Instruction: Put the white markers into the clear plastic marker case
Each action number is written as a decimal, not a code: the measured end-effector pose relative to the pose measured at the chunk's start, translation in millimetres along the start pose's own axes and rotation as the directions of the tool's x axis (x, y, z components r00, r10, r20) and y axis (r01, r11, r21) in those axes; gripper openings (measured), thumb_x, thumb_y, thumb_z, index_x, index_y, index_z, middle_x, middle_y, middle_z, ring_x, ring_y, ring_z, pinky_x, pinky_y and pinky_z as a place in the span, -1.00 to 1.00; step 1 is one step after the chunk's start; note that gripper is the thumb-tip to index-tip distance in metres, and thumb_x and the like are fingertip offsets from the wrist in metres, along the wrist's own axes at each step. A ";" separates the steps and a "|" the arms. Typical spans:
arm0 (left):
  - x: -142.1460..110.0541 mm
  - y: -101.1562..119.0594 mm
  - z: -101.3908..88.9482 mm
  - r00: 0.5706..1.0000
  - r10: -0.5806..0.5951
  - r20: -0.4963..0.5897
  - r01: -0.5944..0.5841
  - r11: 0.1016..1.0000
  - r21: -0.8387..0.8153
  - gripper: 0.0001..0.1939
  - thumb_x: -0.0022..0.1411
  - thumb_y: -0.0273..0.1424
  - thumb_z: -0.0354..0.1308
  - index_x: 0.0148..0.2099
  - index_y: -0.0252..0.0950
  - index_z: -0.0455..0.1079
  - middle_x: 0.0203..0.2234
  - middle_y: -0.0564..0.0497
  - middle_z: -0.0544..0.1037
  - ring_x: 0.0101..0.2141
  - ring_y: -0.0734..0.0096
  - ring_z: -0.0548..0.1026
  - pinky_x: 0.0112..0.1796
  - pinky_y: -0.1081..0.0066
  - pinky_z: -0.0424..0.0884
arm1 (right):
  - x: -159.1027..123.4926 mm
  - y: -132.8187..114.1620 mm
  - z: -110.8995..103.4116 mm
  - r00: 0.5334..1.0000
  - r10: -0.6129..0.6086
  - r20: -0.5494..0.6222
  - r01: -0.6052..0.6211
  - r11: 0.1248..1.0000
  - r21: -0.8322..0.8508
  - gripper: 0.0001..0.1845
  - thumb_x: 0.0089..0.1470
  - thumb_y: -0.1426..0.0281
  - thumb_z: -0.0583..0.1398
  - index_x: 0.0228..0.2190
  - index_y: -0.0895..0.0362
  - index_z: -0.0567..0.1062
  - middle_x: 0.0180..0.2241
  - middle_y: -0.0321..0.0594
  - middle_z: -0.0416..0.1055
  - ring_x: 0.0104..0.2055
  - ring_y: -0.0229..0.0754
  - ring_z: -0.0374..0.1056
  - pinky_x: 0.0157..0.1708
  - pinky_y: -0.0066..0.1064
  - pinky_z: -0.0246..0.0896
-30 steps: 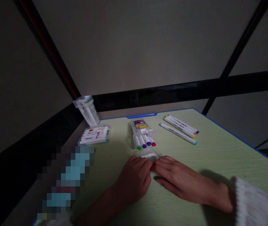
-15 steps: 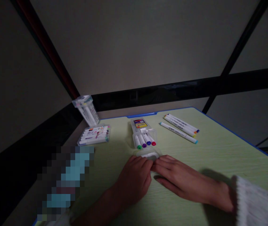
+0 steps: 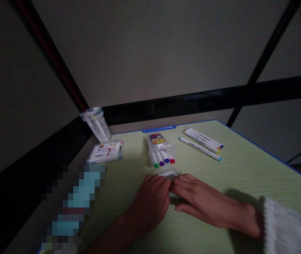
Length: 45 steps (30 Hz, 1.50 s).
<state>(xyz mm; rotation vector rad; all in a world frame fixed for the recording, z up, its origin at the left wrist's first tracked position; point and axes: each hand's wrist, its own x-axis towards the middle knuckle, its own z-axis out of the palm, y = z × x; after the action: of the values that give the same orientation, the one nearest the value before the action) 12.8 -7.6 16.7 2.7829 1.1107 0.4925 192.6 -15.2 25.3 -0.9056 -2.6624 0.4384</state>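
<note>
A clear plastic marker case [image 3: 154,140] stands mid-table, with several white markers [image 3: 163,156] inside, their green, purple, blue and red ends toward me. In front of it is a transparent plastic lid [image 3: 169,173], its near part hidden by my hands. My left hand [image 3: 154,195] is closed, with its curled fingers on the lid's near left edge. My right hand [image 3: 198,197] touches the lid's near right side with its fingertips; its fingers are stretched out and the thumb is apart below them. The two hands meet at the fingertips.
At the right lie several loose white markers [image 3: 203,140], one light-blue-tipped marker [image 3: 200,149] apart from the rest. On the left are a flat marker pack [image 3: 106,152] and a clear tub of markers [image 3: 97,125]. A blurred-out patch [image 3: 83,190] covers the left table edge. Behind rises a wall [image 3: 150,53].
My right thumb has dropped slightly away from its fingers. Both hands otherwise stay at the lid, and the markers and cases have not moved.
</note>
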 end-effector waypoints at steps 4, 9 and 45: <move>0.0 0.8 0.4 1.000 -0.002 0.006 0.002 1.000 0.000 -0.81 0.10 -0.63 -0.12 -0.26 -0.32 0.23 -0.36 -0.06 0.43 -0.32 0.27 0.36 -0.23 0.23 0.31 | 1.0 -0.5 -0.6 1.000 -0.007 -0.007 0.007 1.000 0.000 -0.77 0.16 0.33 0.03 -0.20 0.19 0.36 -0.19 -0.06 0.35 -0.12 -0.06 0.23 -0.08 -0.13 0.14; 0.2 1.6 0.0 1.000 -0.002 -0.001 0.002 1.000 0.001 -0.79 0.09 -0.63 -0.12 -0.26 -0.32 0.23 -0.35 -0.06 0.43 -0.31 0.26 0.36 -0.23 0.23 0.31 | 1.5 -0.4 -1.0 1.000 -0.012 -0.009 0.012 1.000 -0.002 -0.78 0.15 0.35 0.05 -0.20 0.19 0.35 -0.21 -0.07 0.35 -0.15 -0.08 0.25 -0.10 -0.15 0.16; 0.0 -0.2 1.2 1.000 -0.002 0.017 0.002 1.000 -0.002 -0.81 0.10 -0.62 -0.10 -0.25 -0.34 0.24 -0.32 -0.08 0.43 -0.29 0.24 0.36 -0.22 0.22 0.31 | 0.9 -0.7 0.8 1.000 0.006 0.004 -0.006 1.000 -0.021 -0.81 0.12 0.43 0.07 -0.20 0.19 0.34 -0.21 -0.09 0.35 -0.13 -0.08 0.25 -0.09 -0.16 0.15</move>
<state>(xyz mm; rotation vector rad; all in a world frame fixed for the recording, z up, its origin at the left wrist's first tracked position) 13.1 -7.4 15.6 2.7782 1.1093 0.4693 191.3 -15.3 25.1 -0.9201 -2.6730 0.4153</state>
